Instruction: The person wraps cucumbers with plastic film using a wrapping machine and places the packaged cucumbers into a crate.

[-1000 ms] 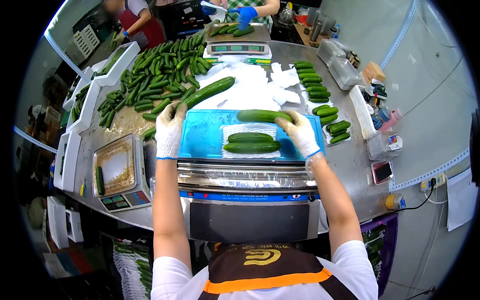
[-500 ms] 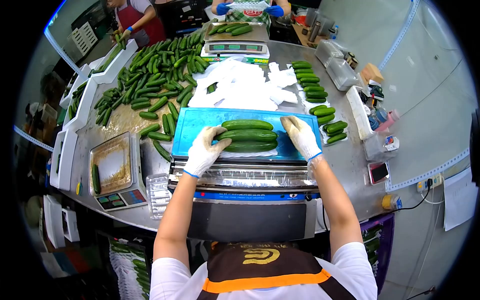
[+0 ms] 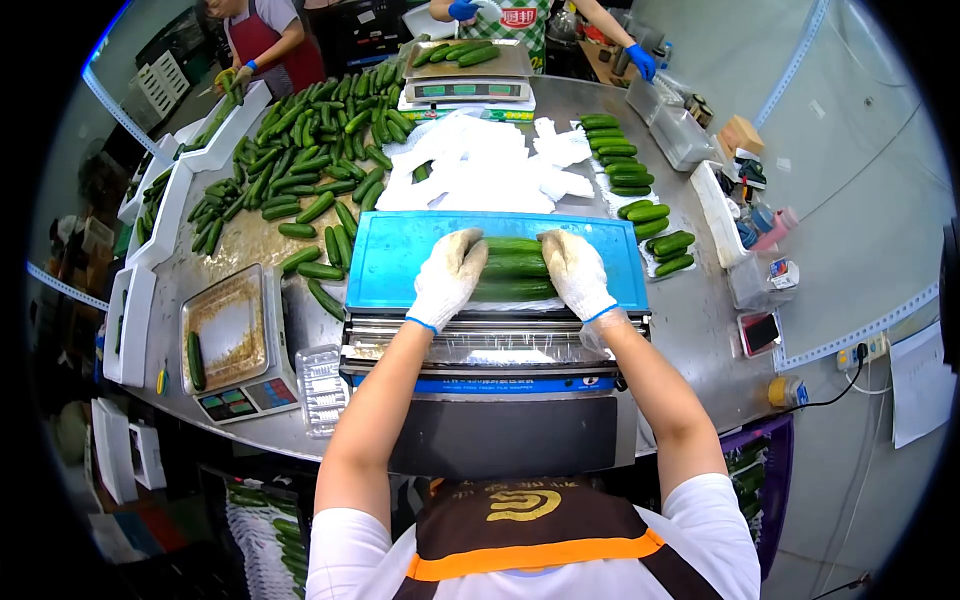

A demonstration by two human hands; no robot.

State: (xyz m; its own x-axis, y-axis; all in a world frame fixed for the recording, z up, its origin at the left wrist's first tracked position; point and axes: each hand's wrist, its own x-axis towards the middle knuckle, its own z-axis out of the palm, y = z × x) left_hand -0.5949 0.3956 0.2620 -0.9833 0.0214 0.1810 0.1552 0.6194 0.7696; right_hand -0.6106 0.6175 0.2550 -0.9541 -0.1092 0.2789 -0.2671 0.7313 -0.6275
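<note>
Several green cucumbers (image 3: pixel 515 264) lie side by side on the blue plate (image 3: pixel 385 245) of a film wrapping machine. Their left ends are held by my left hand (image 3: pixel 450 275), its thumb and fingers curled round them. Pressed against their right ends is my right hand (image 3: pixel 576 270), fingers closed in the same way. Both hands wear white gloves, whose fingers hide the cucumber ends. Clear film (image 3: pixel 490 347) stretches over the machine's rollers, just in front of the cucumbers.
White foam sleeves (image 3: pixel 470 165) are piled behind the machine. Loose cucumbers (image 3: pixel 300 160) cover the left. Grouped cucumbers (image 3: pixel 625 170) lie right. A scale (image 3: pixel 235 345) holds one cucumber. Across the table, a co-worker's blue-gloved hand (image 3: pixel 640 62) reaches toward plastic containers (image 3: pixel 680 140).
My right hand has moved left onto the cucumbers' right ends, and my left hand now wraps further round the left ends. The co-worker's blue-gloved hand has swung out toward the containers.
</note>
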